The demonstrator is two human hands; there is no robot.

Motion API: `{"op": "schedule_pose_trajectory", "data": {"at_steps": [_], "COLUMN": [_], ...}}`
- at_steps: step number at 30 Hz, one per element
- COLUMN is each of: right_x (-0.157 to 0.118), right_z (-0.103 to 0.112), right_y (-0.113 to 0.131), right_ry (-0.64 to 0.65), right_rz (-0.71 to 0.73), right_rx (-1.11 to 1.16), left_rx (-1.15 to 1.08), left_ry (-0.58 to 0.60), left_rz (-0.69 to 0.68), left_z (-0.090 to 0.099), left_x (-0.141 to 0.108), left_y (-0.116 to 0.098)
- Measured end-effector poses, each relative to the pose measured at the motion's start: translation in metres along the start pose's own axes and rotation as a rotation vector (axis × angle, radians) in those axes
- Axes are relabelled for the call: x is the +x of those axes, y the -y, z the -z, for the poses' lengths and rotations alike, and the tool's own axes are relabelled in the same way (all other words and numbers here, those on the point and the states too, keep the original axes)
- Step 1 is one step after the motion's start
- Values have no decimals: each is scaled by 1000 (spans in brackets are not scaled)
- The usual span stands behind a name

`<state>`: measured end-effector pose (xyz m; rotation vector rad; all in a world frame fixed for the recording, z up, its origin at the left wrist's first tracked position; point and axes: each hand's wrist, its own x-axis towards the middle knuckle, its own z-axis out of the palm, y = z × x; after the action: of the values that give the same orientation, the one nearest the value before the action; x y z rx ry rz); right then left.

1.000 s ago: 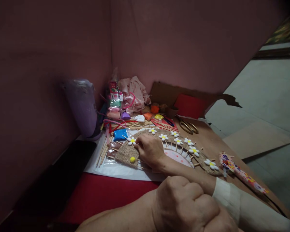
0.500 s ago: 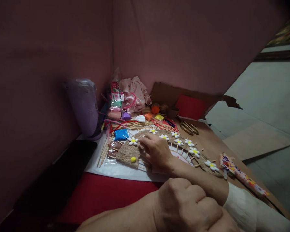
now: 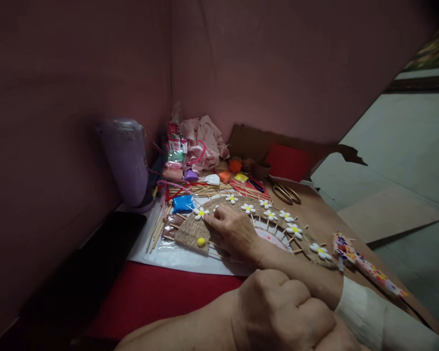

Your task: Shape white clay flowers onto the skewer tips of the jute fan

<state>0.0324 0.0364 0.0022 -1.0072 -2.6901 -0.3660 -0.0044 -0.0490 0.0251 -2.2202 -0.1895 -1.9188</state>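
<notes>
The right hand [image 3: 236, 230] is placed with index finger extended to a white flower [image 3: 200, 213], apparently for pressing, any grasp undeterminable; the left hand [image 3: 287, 312] is clenched.

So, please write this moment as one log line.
right hand: at leftmost white-petalled flower on twine-covered arch | left hand: curled, palm hidden | yellow ball: same arch

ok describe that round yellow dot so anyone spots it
Find the brown twine arch, its left end over a white sheet. On that end, below a white-petalled flower, sits the round yellow dot. Unlike its neighbours, it has no white petals.
</notes>
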Motion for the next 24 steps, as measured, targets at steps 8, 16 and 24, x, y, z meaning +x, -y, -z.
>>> {"op": "schedule_pose_trajectory", "data": {"at_steps": [8, 16, 24], "right_x": [-2, 0, -7], "right_z": [0, -5, -5], "right_y": [-2, -1, -7], "right_ry": [-7, -11, -49], "right_rz": [3, 24, -71], "right_rx": [-1, 8, 104], "left_rx": [111, 112, 115], "left_ry": [15, 16, 46], "left_rz": [-67, -52, -55], "left_z": [0, -2, -1], "left_x": [-2, -3, -6], "left_y": [1, -1, 0]}}
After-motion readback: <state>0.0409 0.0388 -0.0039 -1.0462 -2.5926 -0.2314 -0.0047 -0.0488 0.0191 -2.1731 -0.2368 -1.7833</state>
